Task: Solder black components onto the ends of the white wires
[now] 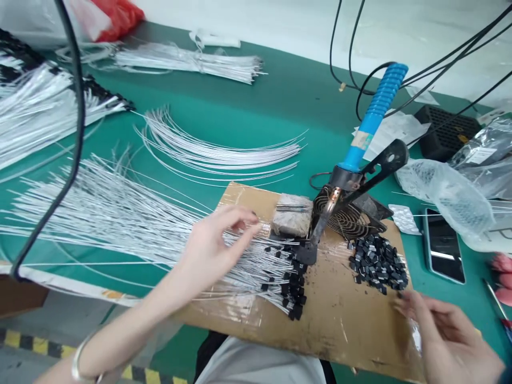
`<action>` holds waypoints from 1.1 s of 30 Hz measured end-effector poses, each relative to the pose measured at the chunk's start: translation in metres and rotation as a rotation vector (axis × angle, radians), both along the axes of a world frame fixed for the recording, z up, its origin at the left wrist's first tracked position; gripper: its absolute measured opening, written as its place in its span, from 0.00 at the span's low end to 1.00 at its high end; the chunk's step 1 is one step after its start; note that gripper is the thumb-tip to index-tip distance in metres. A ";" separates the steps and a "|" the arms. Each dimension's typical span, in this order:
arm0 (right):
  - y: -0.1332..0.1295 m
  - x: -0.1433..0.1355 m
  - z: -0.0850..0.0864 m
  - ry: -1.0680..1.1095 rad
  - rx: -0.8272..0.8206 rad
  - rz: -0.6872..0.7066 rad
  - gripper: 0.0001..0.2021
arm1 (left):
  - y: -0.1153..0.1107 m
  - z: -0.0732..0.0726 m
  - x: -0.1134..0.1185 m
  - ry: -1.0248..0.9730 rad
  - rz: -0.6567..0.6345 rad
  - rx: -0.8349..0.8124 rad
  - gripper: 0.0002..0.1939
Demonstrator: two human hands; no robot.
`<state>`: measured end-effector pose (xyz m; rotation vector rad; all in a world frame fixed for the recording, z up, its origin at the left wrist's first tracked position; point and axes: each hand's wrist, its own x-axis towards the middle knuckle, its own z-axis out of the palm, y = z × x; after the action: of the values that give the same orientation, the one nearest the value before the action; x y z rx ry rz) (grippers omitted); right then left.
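Observation:
My left hand (216,248) hovers above a spread bundle of thin white wires (116,205), thumb and forefinger brought close together. A dark spot shows at its fingertips, too small to name. Many wires under it end in small black tabs (295,288). My right hand (448,328) is at the lower right, slightly blurred, with thumb and forefinger closed beside a heap of loose small black pieces (378,261); what is between them cannot be made out. Between the hands stands a blue-handled soldering iron (374,117) in a clamp, its tip pointing down near the tabs.
Brown cardboard (340,320) covers the front of the green table (280,101). A grimy block (294,215) and a fan (344,213) sit by the iron. More wire bundles (224,154) lie behind; a phone (444,245) is at right. A black cable (78,106) crosses the left.

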<state>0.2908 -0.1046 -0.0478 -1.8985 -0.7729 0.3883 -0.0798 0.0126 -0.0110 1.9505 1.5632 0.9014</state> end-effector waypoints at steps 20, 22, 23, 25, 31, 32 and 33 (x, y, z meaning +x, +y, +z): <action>0.023 -0.037 -0.012 0.093 0.123 0.042 0.20 | 0.169 -0.045 -0.002 0.204 -0.078 0.032 0.12; 0.024 -0.036 -0.011 0.086 0.120 0.039 0.21 | 0.165 -0.034 -0.007 0.123 -0.045 0.033 0.07; 0.024 -0.035 -0.011 0.085 0.116 0.034 0.21 | 0.162 -0.029 -0.009 0.079 -0.028 0.034 0.06; 0.024 -0.034 -0.010 0.090 0.109 0.026 0.22 | 0.156 -0.017 -0.013 -0.009 -0.004 0.027 0.06; 0.023 -0.038 -0.010 0.113 0.101 0.042 0.22 | 0.134 0.003 -0.013 -0.186 -0.031 -0.049 0.11; 0.023 -0.039 -0.009 0.115 0.095 0.037 0.23 | 0.132 0.003 -0.011 -0.206 -0.041 -0.057 0.12; 0.023 -0.040 -0.009 0.118 0.089 0.032 0.23 | 0.130 0.002 -0.010 -0.223 -0.048 -0.061 0.13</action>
<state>0.2510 -0.0813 -0.0569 -1.7654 -0.7314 0.4741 -0.0898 0.1425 -0.0094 1.7705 1.3942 1.0011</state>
